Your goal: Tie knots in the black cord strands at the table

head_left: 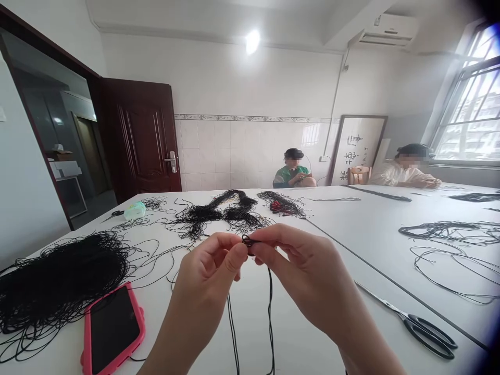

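Note:
Thin black cord (270, 312) hangs in doubled strands below my two hands, which meet at the middle of the view above the white table. Between thumb and forefinger, my left hand (213, 276) pinches the left side of a small looped part of this cord. From the other side my right hand (300, 271) pinches the same loops, its fingertips nearly touching those of the left. Whether the loops form a tight knot is too small to tell. The lower ends of the strands run out of the bottom of the view.
On the table (312, 333) lie a large black cord heap (62, 281), a pink-cased phone (115, 328), scissors (425, 328), cord bundles (211, 211), red clips or thread (279, 207) and a pale green container (135, 210). Two people (294, 169) sit across the table.

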### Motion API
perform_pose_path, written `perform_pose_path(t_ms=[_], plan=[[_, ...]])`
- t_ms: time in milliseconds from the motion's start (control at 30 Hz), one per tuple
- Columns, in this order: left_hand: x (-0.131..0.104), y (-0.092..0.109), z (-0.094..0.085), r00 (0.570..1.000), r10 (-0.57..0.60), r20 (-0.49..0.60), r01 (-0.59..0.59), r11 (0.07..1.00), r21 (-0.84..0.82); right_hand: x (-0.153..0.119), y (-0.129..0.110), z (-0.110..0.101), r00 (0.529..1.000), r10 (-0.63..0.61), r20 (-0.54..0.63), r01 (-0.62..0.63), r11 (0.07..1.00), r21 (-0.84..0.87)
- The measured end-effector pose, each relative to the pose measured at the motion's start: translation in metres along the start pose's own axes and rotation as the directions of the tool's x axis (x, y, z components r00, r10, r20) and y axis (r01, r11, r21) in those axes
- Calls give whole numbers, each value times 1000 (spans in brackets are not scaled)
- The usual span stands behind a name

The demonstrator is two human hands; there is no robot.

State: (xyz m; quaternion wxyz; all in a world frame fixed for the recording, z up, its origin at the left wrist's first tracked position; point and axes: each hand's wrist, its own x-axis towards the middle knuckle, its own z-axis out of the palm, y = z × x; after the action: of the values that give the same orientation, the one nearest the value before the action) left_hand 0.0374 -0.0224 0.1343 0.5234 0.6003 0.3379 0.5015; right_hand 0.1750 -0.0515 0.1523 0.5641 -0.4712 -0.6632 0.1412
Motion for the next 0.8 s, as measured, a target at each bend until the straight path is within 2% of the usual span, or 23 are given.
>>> perform_pose_path(t_ms=[233,400,600,633,700,767,800], plan=[[1,-2,1,998,12,62,-11,1000,-30,0,2,-4,994,106,15,-106,994,11],[4,-3,3,1000,4,22,-4,1000,-5,1,2,-5,994,110,3,-110,993,-48],[4,-1,2,997,-18,74,23,998,-66,2,3,-5,990,140,22,-138,988,-66],[3,-1,1,996,-28,82,35,995,-89,2,3,-4,992,127,-13,-127,990,-54],[3,-1,0,994,-58,94,73,984,-161,1,5,0,986,26,-163,-39,996,-77],[3,-1,0,990,-99,100,122,961,-247,-1,6,4,938,-173,-301,108,969,-222],[2,-1,0,987,-119,105,144,947,-288,-2,7,6,901,-289,-324,180,928,-327]])
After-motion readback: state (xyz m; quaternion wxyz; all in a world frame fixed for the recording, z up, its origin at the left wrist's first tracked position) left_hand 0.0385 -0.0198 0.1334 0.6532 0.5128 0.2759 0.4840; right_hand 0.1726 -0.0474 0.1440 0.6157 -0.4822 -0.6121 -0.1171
